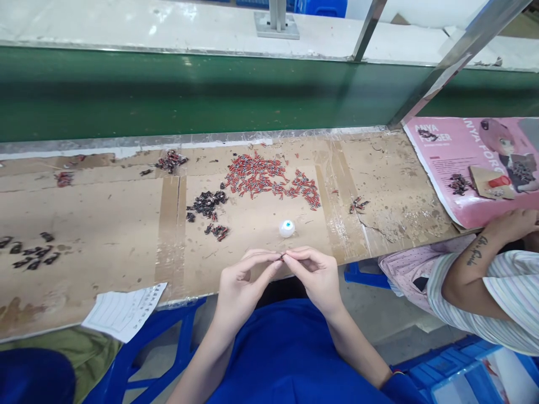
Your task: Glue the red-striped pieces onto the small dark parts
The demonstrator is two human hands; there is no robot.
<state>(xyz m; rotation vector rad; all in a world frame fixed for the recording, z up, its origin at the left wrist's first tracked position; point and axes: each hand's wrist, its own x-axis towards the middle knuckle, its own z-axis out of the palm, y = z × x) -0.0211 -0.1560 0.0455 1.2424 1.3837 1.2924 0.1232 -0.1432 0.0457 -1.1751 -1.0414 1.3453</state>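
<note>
My left hand point(246, 283) and my right hand point(315, 275) meet fingertip to fingertip at the table's near edge. Between them they pinch a tiny dark part point(282, 256), too small and too covered to name. Just beyond my fingers stands a small round white container point(287, 228) with a blue-green spot on top. A wide spread of small red parts with metal bits point(256, 175) lies farther back. To its left is a heap of small black parts point(206, 203), with a little mixed red and black cluster point(217, 231) nearer me.
Loose black parts point(33, 252) lie at the far left, near a paper sheet point(126, 311) hanging over the edge. A green conveyor belt point(189, 95) runs behind the cardboard-covered table point(252, 266). At right, a co-worker's arm point(475, 252) rests by a pink poster point(446, 168).
</note>
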